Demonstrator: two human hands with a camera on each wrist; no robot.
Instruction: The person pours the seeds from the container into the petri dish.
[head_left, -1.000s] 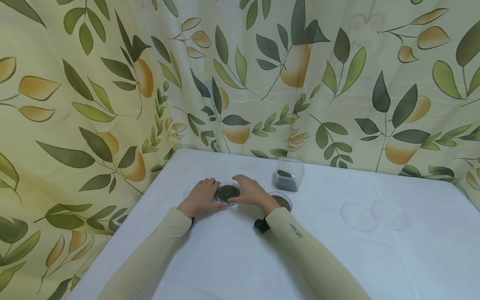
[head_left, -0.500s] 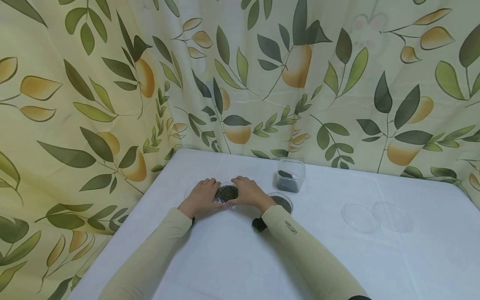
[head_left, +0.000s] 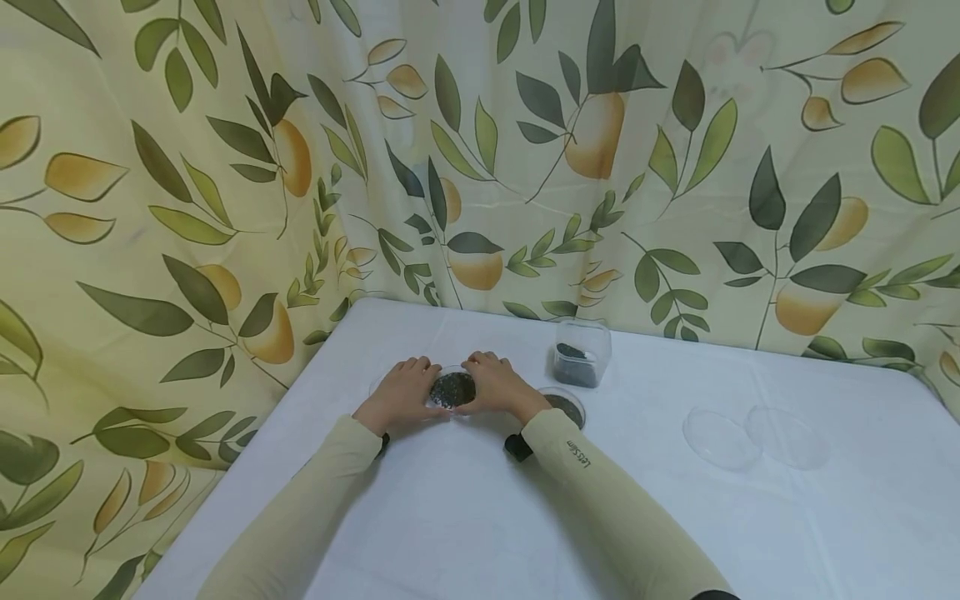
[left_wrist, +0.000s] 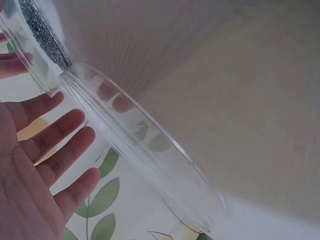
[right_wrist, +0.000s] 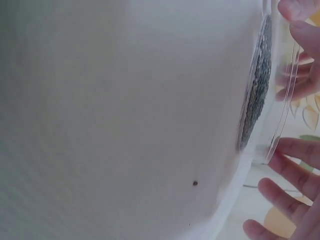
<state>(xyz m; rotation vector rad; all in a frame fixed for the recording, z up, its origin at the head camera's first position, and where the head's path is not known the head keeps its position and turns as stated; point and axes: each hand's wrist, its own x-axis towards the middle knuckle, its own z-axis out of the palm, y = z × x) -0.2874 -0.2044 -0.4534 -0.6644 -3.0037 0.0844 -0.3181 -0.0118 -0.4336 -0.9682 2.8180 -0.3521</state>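
Observation:
A clear petri dish of dark granules (head_left: 452, 390) stands on the table between my two hands. Over it is a clear round lid (right_wrist: 285, 120); whether it is fully seated I cannot tell. My left hand (head_left: 401, 392) holds the lid's left side, thumb at the near edge and fingers at the far edge. From the right, my right hand (head_left: 498, 387) grips the opposite side in the same way. In the left wrist view, an empty-looking clear dish (left_wrist: 145, 150) stands beside the filled one, beneath my left hand's spread fingers.
A second dish of dark granules (head_left: 566, 407) sits by my right wrist. Behind it stands a clear square container (head_left: 577, 358) partly filled with dark material. Two clear round pieces (head_left: 720, 437) overlap on the white table's right side. A patterned curtain (head_left: 480, 167) hangs behind.
My right hand has shifted slightly left, closer round the lid, and its wrist has turned a little. My left hand stays almost still. The other things on the table have not moved.

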